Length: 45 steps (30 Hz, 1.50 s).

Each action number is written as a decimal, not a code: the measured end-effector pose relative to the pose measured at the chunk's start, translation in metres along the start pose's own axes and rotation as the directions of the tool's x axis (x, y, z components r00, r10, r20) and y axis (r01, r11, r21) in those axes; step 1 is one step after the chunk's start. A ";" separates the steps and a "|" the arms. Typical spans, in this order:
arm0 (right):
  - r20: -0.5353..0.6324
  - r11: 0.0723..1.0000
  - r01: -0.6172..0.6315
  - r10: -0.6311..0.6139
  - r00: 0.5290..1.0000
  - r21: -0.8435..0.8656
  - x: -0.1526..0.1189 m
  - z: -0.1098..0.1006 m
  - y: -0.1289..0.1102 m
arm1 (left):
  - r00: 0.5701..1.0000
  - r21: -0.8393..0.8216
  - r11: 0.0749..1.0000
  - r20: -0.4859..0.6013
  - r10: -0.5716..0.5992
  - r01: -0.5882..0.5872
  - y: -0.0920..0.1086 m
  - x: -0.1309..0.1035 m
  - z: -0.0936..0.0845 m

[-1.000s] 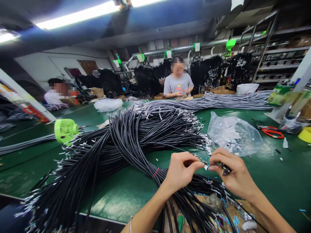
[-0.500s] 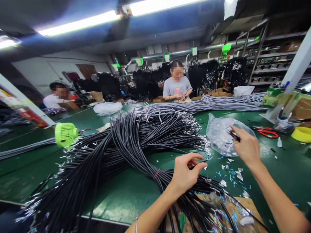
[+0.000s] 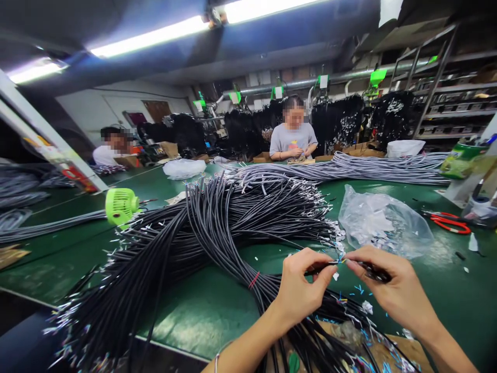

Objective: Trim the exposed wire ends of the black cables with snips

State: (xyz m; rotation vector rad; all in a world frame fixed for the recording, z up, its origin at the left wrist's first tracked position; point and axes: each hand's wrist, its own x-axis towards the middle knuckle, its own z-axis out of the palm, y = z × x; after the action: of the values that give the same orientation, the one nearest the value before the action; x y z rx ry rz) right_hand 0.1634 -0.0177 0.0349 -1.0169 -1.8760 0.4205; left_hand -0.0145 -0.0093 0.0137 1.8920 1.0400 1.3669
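Just beyond my right hand (image 3: 392, 290) lies a crinkled clear plastic bag (image 3: 384, 220), slack and half open, holding small pale scraps that I cannot make out singly. Further right of that hand a yellowish tub (image 3: 481, 207) stands with upright things in it, too blurred to name, and red-handled scissors (image 3: 450, 223) lie flat beside it.

My left hand (image 3: 301, 287) is pinched shut on the end of a thin black cable (image 3: 322, 268), thumb against fingertips. The cable end sits level between my two hands, its stripped tip showing tiny coloured wires. My right hand is closed around a small dark tool (image 3: 373, 272), its fingertips meeting the cable tip.

To the left of my left hand sprawls a great bundle of cables (image 3: 202, 228), smooth, round and rubbery black, bound by a red band (image 3: 254, 280). Bright blue and white snippets (image 3: 359, 290) dot the glossy green table (image 3: 194, 311) under my hands.
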 end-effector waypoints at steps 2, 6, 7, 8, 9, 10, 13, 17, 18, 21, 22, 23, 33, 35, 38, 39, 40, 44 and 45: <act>0.019 1.000 0.026 -0.026 0.999 0.007 -0.001 0.001 0.001 | 1.000 0.008 1.000 -0.004 0.000 0.000 0.001 0.001 0.000; 0.011 0.996 0.084 -0.084 0.996 -0.028 -0.004 0.004 0.000 | 1.000 0.024 1.000 -0.005 -0.007 0.007 0.002 0.000 0.000; -0.003 0.994 0.097 -0.097 0.995 -0.041 -0.005 0.005 0.000 | 1.000 0.023 1.000 -0.010 -0.013 0.013 0.001 0.000 0.000; -0.024 0.993 0.104 -0.106 0.994 -0.055 -0.006 0.007 0.001 | 1.000 0.019 1.000 -0.014 -0.020 0.020 0.001 -0.001 0.000; -0.056 0.992 0.108 -0.111 0.992 -0.068 -0.007 0.008 0.001 | 1.000 0.013 1.000 -0.014 -0.028 0.028 0.000 -0.001 0.000; -0.091 0.991 0.106 -0.113 0.989 -0.080 -0.008 0.010 0.002 | 0.999 0.005 0.999 -0.008 -0.036 0.036 -0.001 -0.002 0.001; -0.167 0.978 0.134 -0.161 0.973 -0.159 -0.012 0.014 0.005 | 0.997 -0.022 0.998 0.024 -0.067 0.067 -0.003 -0.002 0.002; -0.083 0.820 0.408 -0.477 0.875 -0.402 -0.019 0.016 0.009 | 0.990 -0.061 0.988 0.015 -0.143 0.144 -0.003 -0.001 0.003; -0.034 0.774 0.469 -0.531 0.847 -0.426 -0.021 0.017 0.009 | 0.987 -0.072 0.984 0.001 -0.164 0.163 -0.002 -0.001 0.004; 0.028 0.764 0.517 -0.551 0.834 -0.386 -0.026 0.023 0.008 | 0.979 -0.112 0.974 -0.035 -0.202 0.197 -0.001 -0.001 0.004; -0.008 0.796 0.479 -0.518 0.855 -0.370 -0.027 0.025 0.007 | 0.978 -0.120 0.973 -0.043 -0.203 0.197 -0.001 -0.001 0.004; -0.067 0.841 0.412 -0.461 0.885 -0.351 -0.027 0.027 0.006 | 0.979 -0.123 0.974 -0.050 -0.199 0.191 -0.001 -0.001 0.003; -0.176 0.996 -0.046 0.058 0.983 0.073 -0.004 0.018 -0.004 | 0.992 -0.172 0.979 -0.044 -0.118 0.109 0.002 0.001 -0.002; -0.131 0.993 -0.068 0.081 0.988 0.096 -0.001 0.014 -0.004 | 0.994 -0.171 0.980 -0.030 -0.107 0.101 0.001 0.002 -0.003; -0.123 0.992 -0.089 0.099 0.987 0.087 0.000 0.011 -0.004 | 0.996 -0.154 0.985 -0.022 -0.088 0.084 0.000 0.002 -0.004; -0.128 0.994 -0.083 0.093 0.987 0.078 0.000 0.010 -0.004 | 0.996 -0.143 0.986 -0.019 -0.085 0.081 0.000 0.002 -0.004; -0.130 0.995 -0.070 0.079 0.988 0.066 -0.001 0.010 -0.004 | 0.996 -0.131 0.988 -0.012 -0.085 0.082 0.000 0.002 -0.004; -0.130 1.000 0.015 -0.015 0.991 0.004 -0.003 0.013 -0.004 | 0.995 -0.100 0.990 0.021 -0.093 0.095 0.001 0.001 -0.004; -0.125 0.999 0.034 -0.034 0.992 -0.007 -0.004 0.013 -0.004 | 0.995 -0.099 0.990 0.025 -0.094 0.096 0.001 0.001 -0.004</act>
State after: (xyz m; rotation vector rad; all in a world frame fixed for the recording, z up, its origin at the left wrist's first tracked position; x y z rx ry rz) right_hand 0.1512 -0.0219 0.0286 -0.9905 -1.7803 0.3250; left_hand -0.0181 -0.0092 0.0163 1.7570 1.0191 1.3186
